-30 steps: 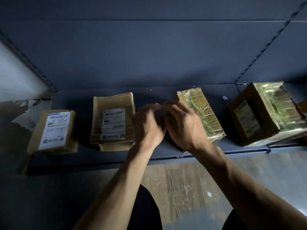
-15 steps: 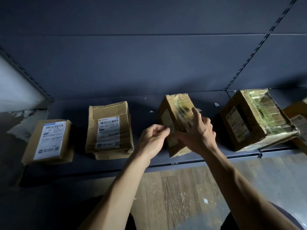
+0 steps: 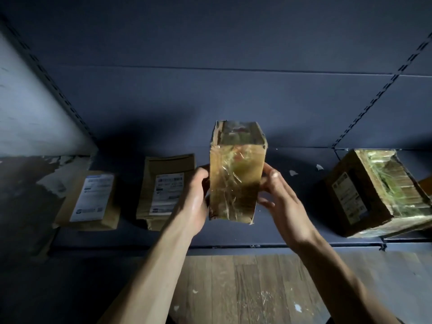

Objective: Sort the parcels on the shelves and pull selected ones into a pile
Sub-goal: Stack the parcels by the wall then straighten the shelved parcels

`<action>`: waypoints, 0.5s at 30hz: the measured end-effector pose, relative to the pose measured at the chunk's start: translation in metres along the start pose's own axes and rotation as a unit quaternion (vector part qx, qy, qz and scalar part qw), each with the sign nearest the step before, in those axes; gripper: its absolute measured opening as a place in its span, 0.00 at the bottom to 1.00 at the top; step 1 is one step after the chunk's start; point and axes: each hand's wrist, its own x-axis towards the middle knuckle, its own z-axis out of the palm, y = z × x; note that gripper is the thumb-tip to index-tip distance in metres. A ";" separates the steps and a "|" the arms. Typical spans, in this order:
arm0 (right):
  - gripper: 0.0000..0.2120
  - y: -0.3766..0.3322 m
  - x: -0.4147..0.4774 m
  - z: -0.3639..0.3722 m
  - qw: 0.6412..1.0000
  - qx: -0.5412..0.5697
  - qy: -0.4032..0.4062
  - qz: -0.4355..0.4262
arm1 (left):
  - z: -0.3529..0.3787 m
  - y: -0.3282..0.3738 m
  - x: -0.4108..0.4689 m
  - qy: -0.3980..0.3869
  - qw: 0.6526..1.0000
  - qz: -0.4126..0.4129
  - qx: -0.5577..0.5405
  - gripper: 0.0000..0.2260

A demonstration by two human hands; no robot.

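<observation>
Above the shelf (image 3: pixel 233 239), the taped parcel (image 3: pixel 235 183) is clasped between left hand (image 3: pixel 195 197) and right hand (image 3: pixel 278 195), fingers loosely spread along its sides; firmer, flatter palms are advised while it is turned for its label.

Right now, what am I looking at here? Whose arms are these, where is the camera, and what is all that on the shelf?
There is no machine here. The arms belong to a person, and the single picture comes from a wide-angle camera worn on their head, looking forward and down. The left hand and right hand grip a tall taped box by its sides, upright and raised in front of a dark shelf. On that shelf lie three more parcels: a labelled parcel at the far left, a crumpled parcel beside it, and a big taped box on the right, tilted. A sliver of something orange shows at the right edge; what it is cannot be told. Small paper scraps dot the shelf, and a wooden floor shows below.
</observation>
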 end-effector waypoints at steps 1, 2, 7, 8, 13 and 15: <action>0.28 -0.006 0.002 -0.001 0.999 0.047 0.004 0.015 | -0.002 0.002 -0.001 0.003 1.000 0.024 -0.001 0.14; 0.28 -0.012 0.004 -0.002 0.995 0.092 0.018 0.029 | -0.004 0.005 -0.002 0.000 0.999 0.050 0.006 0.14; 0.32 -0.034 0.006 -0.010 0.985 0.156 0.015 0.071 | -0.007 0.005 -0.006 -0.007 0.988 0.137 0.069 0.20; 0.31 -0.037 0.004 -0.009 0.985 0.154 0.018 0.072 | -0.008 0.005 -0.007 0.005 0.989 0.130 0.074 0.20; 0.12 -0.037 0.001 0.001 0.985 0.093 0.123 0.074 | -0.009 0.006 -0.009 0.036 0.990 0.107 0.081 0.24; 0.15 -0.035 0.003 0.000 0.992 0.080 0.093 0.043 | -0.011 0.008 -0.010 0.043 0.992 0.093 0.072 0.15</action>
